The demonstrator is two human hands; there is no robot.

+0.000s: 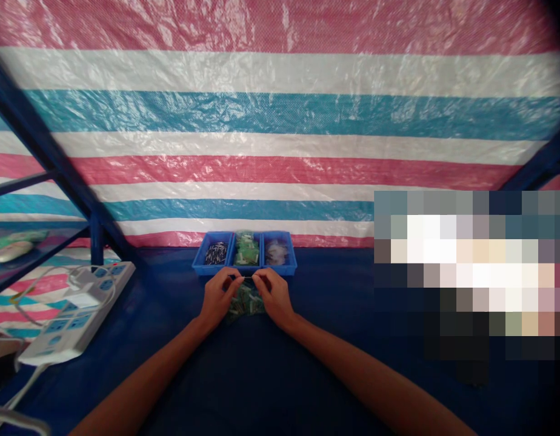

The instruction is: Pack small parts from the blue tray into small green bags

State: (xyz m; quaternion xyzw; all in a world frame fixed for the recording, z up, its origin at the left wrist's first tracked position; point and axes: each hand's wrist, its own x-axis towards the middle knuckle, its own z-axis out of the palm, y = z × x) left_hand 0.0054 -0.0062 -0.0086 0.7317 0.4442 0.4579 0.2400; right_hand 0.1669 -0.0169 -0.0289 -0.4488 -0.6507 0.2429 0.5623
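My left hand (217, 298) and my right hand (276, 297) meet over the table, fingertips pinched. A thin pale rod (248, 277) spans the small gap between them, one end in each pinch; its exact kind is too small to make out. Just beyond stands a blue three-part tray (199, 266). Its left compartment holds many small dark and silvery pieces (216, 253), the middle one a green bundle in clear plastic (246, 249), the right one whitish translucent pieces (276, 252). Under my hands lies a heap of small greenish pieces (246, 304), apparently in clear plastic, partly hidden by my fingers.
A white power strip (75, 327) with cables lies on the dark blue table (253, 387) at left. Blue metal frame bars (96, 239) rise beside it. Striped plastic sheeting (262, 115) hangs behind. A blurred-out patch (471, 272) hides the right side.
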